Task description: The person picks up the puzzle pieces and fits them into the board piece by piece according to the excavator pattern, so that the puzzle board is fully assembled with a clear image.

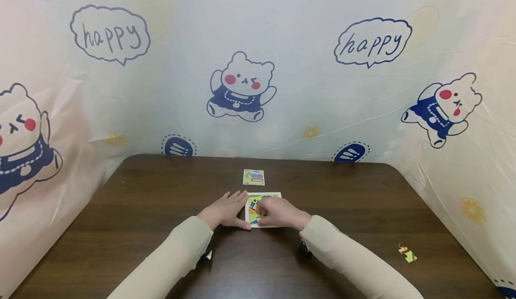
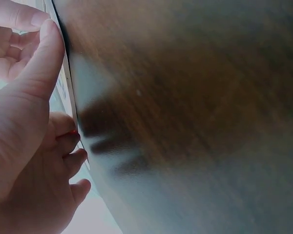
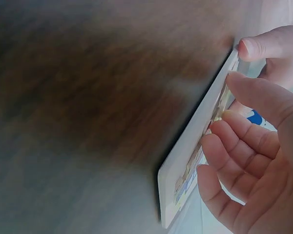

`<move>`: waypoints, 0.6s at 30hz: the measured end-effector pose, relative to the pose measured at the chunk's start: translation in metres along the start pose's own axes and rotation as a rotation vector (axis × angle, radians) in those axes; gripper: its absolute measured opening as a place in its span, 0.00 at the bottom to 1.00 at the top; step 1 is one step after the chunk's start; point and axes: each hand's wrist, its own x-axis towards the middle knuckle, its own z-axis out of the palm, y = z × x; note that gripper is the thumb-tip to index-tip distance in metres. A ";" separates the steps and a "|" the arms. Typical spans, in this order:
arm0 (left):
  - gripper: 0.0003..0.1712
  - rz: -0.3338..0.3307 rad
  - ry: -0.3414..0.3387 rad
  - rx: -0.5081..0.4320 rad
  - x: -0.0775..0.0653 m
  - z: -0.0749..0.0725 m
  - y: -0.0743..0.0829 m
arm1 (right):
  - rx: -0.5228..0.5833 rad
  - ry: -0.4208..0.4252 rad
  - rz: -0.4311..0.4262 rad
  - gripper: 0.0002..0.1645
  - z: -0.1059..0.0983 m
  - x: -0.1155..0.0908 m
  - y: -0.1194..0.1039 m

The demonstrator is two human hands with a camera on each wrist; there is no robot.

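A small jigsaw puzzle in a white-rimmed tray (image 1: pixel 264 194) lies on the table in the middle of the head view. My left hand (image 1: pixel 227 209) rests at the tray's left side with its fingers spread and its thumb at the near left corner. My right hand (image 1: pixel 280 211) is over the tray's right part, fingers bent and fingertips down at the colourful picture. In the right wrist view, thumb and fingertips (image 3: pixel 212 141) stand apart along the tray (image 3: pixel 167 195). I cannot tell whether a puzzle piece is between them. The right hand hides much of the picture.
A small picture card (image 1: pixel 253 177) lies just beyond the tray. One or more loose puzzle pieces (image 1: pixel 408 253) lie far to the right on the dark wooden table (image 1: pixel 161 178). Printed cloth (image 1: pixel 302 93) hangs behind the table and along its sides.
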 end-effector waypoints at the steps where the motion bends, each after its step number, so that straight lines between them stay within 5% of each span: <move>1: 0.55 0.003 0.000 0.000 0.000 0.000 0.000 | 0.003 -0.005 0.005 0.09 0.000 0.000 -0.001; 18: 0.55 0.008 -0.010 0.000 0.000 -0.003 0.001 | -0.050 0.010 -0.080 0.03 -0.001 0.001 -0.002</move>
